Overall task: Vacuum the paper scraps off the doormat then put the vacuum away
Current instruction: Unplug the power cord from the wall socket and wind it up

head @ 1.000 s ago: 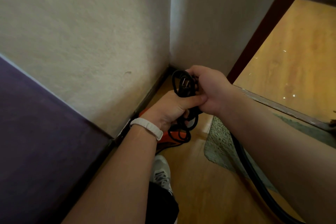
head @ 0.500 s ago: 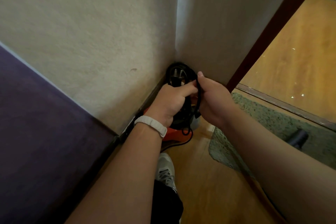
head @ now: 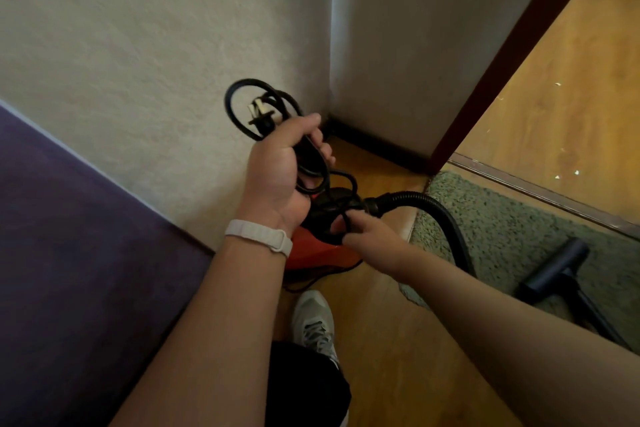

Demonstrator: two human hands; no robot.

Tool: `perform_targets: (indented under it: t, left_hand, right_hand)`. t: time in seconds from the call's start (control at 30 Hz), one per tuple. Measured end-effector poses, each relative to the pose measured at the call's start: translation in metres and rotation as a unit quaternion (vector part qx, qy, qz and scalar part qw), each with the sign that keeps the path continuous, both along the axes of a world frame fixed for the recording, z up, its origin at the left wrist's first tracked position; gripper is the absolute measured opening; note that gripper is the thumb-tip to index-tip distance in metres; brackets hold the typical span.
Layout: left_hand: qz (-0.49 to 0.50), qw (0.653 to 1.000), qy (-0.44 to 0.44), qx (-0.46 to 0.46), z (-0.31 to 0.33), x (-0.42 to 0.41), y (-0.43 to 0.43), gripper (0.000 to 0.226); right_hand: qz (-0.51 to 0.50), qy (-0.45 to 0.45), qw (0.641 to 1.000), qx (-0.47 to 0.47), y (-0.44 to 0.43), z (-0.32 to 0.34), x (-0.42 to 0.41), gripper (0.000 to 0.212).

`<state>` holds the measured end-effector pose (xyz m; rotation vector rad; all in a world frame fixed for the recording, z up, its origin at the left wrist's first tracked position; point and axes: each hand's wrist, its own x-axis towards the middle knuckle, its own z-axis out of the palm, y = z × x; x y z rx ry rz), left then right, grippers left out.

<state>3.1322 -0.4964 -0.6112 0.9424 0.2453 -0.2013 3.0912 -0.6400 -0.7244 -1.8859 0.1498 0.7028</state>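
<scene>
My left hand (head: 282, 166) grips a coiled black power cord (head: 242, 107), its plug showing inside the loops, held up in front of the white wall. Below it the orange and black vacuum (head: 318, 253) sits on the wood floor by the wall corner. My right hand (head: 360, 227) reaches down to the vacuum's black top and pinches a strand of cord there. A black ribbed hose (head: 433, 208) arcs from the vacuum over the green doormat (head: 502, 229), where the black floor nozzle (head: 554, 270) lies.
A purple surface (head: 69, 253) fills the left. A dark door frame (head: 512, 52) stands at the right, with wood floor beyond it carrying a few white paper scraps (head: 568, 175). My grey shoe (head: 315, 322) is just behind the vacuum.
My left hand has lifted the coiled cord up and left. My right hand let go of the coil and dropped to the vacuum's top. The hose and nozzle came into view.
</scene>
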Motion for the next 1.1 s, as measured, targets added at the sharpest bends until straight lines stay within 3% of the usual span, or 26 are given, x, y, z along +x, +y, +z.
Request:
perform_targets:
  t: [0.07, 0.23, 0.4, 0.47, 0.63, 0.8, 0.93, 1.03, 1.1]
  left_hand:
    - [0.025, 0.999, -0.004, 0.029, 0.000, 0.001, 0.008, 0.032]
    - [0.068, 0.965, 0.026, 0.251, -0.016, 0.006, 0.013, 0.020]
    - [-0.160, 0.898, 0.055, 0.407, -0.031, -0.003, -0.001, 0.025]
    - [-0.206, 0.883, 0.033, 0.420, -0.035, -0.005, -0.006, 0.036]
    - [-0.253, 0.883, -0.008, 0.394, -0.048, 0.000, -0.011, 0.076]
    - [-0.266, 0.892, -0.044, 0.362, -0.054, -0.003, -0.013, 0.038]
    - [-0.315, 0.890, -0.038, 0.327, -0.052, -0.008, -0.019, 0.038]
    - [-0.258, 0.892, -0.030, 0.369, -0.050, -0.006, -0.020, 0.016]
    - [-0.210, 0.903, -0.023, 0.373, -0.047, -0.005, -0.020, 0.015]
  right_hand:
    - [0.022, 0.002, 0.998, -0.064, -0.005, -0.010, -0.007, 0.016]
    - [-0.176, 0.018, 0.984, -0.009, -0.033, -0.009, 0.000, 0.016]
    - [-0.336, -0.023, 0.929, 0.156, -0.051, 0.039, 0.019, 0.023]
    - [-0.338, -0.026, 0.918, 0.204, -0.044, 0.063, 0.024, 0.022]
    - [-0.290, -0.006, 0.912, 0.291, -0.020, 0.095, 0.026, 0.019]
    - [-0.271, 0.010, 0.902, 0.335, -0.013, 0.103, 0.024, 0.016]
    - [-0.248, -0.021, 0.908, 0.338, -0.007, 0.109, 0.027, 0.016]
    - [-0.223, -0.055, 0.906, 0.355, -0.007, 0.105, 0.030, 0.006]
    - [-0.204, -0.073, 0.911, 0.351, -0.011, 0.100, 0.030, 0.008]
